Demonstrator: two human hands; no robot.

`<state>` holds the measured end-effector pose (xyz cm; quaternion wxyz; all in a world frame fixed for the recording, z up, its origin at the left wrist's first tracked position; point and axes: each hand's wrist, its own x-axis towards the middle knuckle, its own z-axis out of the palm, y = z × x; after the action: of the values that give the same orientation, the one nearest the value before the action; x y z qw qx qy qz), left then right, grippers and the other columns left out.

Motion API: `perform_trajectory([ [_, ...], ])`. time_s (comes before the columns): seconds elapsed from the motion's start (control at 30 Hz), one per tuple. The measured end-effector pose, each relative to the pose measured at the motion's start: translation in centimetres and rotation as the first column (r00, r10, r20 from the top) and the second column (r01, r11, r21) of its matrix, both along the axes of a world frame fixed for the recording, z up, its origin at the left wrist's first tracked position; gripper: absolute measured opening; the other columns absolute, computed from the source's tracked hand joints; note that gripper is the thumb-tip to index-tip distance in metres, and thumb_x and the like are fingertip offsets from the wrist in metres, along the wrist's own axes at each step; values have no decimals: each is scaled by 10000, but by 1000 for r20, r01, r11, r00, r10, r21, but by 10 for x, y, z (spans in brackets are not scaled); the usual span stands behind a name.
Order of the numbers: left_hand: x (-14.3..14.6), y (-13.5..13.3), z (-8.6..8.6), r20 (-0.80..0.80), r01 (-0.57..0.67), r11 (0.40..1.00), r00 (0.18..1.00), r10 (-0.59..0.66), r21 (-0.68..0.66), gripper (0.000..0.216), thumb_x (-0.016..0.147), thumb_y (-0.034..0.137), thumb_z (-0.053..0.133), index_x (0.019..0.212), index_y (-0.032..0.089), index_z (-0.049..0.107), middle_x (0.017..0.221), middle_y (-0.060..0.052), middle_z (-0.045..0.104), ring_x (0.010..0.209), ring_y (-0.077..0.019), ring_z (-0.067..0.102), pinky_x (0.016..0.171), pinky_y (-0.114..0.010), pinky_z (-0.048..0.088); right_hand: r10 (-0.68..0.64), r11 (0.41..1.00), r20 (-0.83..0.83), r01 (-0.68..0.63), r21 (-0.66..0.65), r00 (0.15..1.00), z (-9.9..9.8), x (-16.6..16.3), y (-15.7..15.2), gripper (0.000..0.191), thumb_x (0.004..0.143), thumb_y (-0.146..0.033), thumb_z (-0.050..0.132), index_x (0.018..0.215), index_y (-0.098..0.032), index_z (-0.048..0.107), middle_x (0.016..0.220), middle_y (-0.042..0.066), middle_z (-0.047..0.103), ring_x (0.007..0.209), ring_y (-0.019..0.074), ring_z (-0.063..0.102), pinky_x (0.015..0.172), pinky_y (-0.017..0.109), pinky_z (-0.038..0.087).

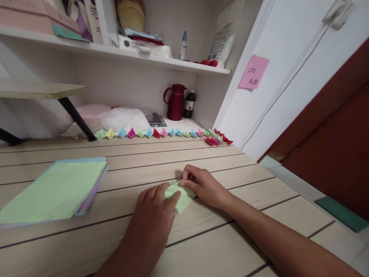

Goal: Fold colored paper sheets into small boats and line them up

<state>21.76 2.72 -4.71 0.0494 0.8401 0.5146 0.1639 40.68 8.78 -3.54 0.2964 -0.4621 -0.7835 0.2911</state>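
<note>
A small folded piece of light green paper (184, 199) lies on the wooden table in front of me, between my two hands. My left hand (157, 206) presses on its left side, the thumb lying over the paper and the fingers along its far left edge. With thumb and curled forefinger, my right hand (203, 184) pinches the paper's far edge. Part of the paper is hidden under the fingers. To the left rests a stack of coloured paper sheets (57, 188), light green on top.
Along the table's back edge runs a row of small folded paper boats (148, 133), with a cluster of more boats (216, 139) at its right end. Behind stand a dark red jug (175, 103) and a dark bottle (189, 104). A small raised shelf (40, 89) stands at left.
</note>
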Motion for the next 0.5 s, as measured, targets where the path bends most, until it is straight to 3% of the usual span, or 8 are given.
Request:
perform_trajectory([
  [0.1,-1,3,-5,175,-38,999,984,38,-1,407,795,133,564,1171,272,637,1341,-109,551,1209,-305,517,995,-533,396,-19,999,-97,14,-50,995,0,1,1,141,848,-288,590,784,-199,501,724,-22,540,644,121,449,586,232,343],
  [0.17,-3,7,-9,373,-100,995,922,102,-26,408,796,180,564,1200,231,592,1308,-123,564,1195,-298,530,984,-524,413,-45,996,-169,30,-88,985,-1,1,2,155,848,-302,588,785,-201,489,704,-32,513,622,115,431,574,231,343],
  [0.27,-6,15,-13,649,-196,965,714,263,-176,523,794,319,592,1285,174,480,1283,-156,561,1110,-288,590,923,-498,471,-66,995,-260,46,-85,963,-2,-1,2,165,842,-301,596,779,-199,482,698,-38,485,625,111,424,575,230,348],
  [0.37,-6,21,-13,764,-185,914,503,405,-362,761,746,430,649,1392,174,340,1335,-182,509,1093,-289,603,870,-473,506,-60,998,-322,54,-27,945,2,-4,0,149,850,-275,591,778,-197,486,722,-31,496,660,116,448,584,230,358],
  [0.5,-6,20,-9,791,-69,878,405,459,-474,988,674,424,726,1470,177,194,1388,-194,469,1164,-301,563,912,-451,488,-4,996,-397,37,76,918,11,-7,-10,125,868,-247,584,801,-200,490,810,-4,573,758,137,530,678,256,416],
])
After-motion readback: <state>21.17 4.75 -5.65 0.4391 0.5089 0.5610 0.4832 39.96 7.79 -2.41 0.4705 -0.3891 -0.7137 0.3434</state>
